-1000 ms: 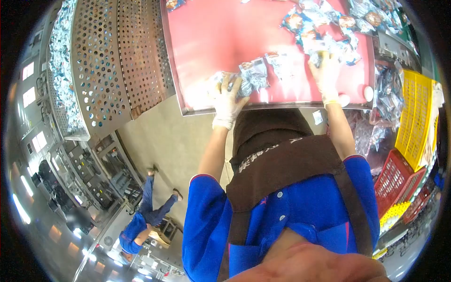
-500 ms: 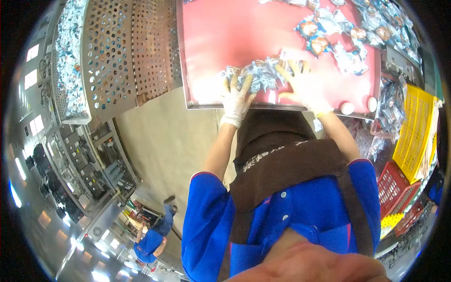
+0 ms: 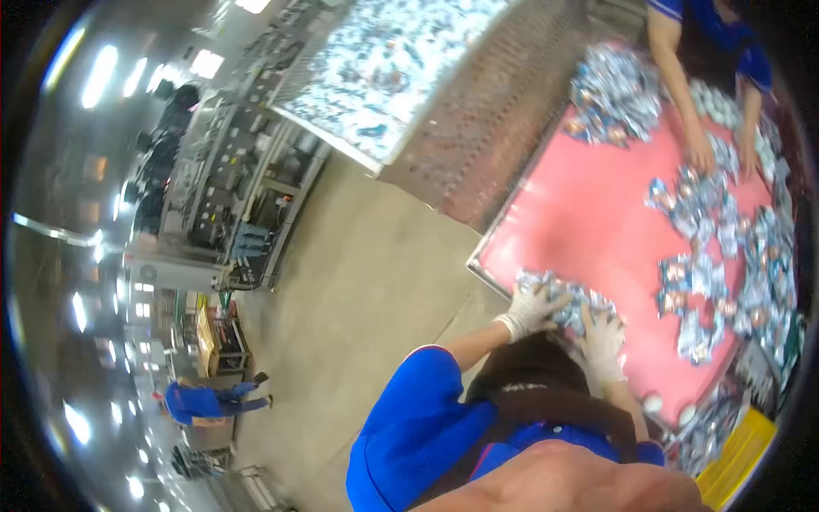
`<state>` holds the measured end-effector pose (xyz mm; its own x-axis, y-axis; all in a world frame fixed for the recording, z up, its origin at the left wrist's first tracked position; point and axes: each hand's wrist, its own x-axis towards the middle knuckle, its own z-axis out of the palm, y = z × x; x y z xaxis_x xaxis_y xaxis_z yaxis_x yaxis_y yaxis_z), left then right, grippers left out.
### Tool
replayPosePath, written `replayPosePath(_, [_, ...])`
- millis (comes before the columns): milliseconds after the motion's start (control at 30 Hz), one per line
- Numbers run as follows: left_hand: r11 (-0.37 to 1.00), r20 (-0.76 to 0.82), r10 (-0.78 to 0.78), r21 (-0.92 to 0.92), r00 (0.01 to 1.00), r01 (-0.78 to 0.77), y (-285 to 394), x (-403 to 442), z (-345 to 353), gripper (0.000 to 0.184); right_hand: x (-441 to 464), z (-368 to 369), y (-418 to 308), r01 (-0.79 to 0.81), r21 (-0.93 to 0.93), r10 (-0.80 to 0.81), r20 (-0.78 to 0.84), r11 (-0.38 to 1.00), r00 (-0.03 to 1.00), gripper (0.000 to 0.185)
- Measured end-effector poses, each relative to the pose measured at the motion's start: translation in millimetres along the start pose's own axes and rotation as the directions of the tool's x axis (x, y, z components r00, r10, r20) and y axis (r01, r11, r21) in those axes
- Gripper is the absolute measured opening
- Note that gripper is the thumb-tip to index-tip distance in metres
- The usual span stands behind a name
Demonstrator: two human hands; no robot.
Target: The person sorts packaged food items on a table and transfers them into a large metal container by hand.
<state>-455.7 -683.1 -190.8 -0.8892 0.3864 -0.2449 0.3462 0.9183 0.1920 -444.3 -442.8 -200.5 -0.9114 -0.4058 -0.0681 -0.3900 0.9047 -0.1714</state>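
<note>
A row of silver foil packets [image 3: 570,300] lies along the near edge of the pink table surface [image 3: 589,222]. My left hand [image 3: 531,312], in a whitish glove, rests on the left end of this row with its fingers spread over the foil. At the right end, my gloved right hand [image 3: 604,343] touches the packets, its fingers apart. What lies under both palms is hidden. Two small white round objects, one of them a white cap-like piece [image 3: 653,403], sit near the table's near right edge.
More foil packets [image 3: 695,218] cover the right side, with a pile [image 3: 616,90] at the far end. A co-worker's arm [image 3: 682,102] reaches in there. A perforated metal chute [image 3: 478,128] adjoins the table. A yellow crate [image 3: 738,456] stands lower right. Another person [image 3: 196,399] is far left.
The view has swung left and tilted, bringing the co-worker's arms and the far pile into sight. Both hands remain at the packet row, somewhat closer together.
</note>
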Motion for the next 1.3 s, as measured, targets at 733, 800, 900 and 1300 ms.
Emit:
replayPosePath(733, [0.945, -0.842, 0.299, 0.196, 0.449, -0.261, -185, -39, -456, 0.088, 219, -398, -192, 0.535, 0.102, -0.284, -0.756, 0.839, 0.589, 0.068])
replayPosePath(800, [0.904, -0.866, 0.374, 0.261, 0.331, -0.338, -291, -55, -499, 0.082, 297, -412, -267, 0.648, 0.130, -0.322, -0.784, 0.751, 0.531, 0.065])
replayPosePath(900, [0.825, -0.764, 0.169, -0.236, 0.623, -0.514, -421, -87, -542, 0.068, 416, -394, -378, 0.580, 0.446, -0.325, -0.526, 0.681, 0.786, 0.072])
replayPosePath(1300, [0.948, 0.327, 0.264, -0.262, 0.907, -0.182, -718, -9, -468, 0.072, 569, -284, -534, 0.149, 0.511, -0.376, 0.375, 0.846, 0.847, 0.083])
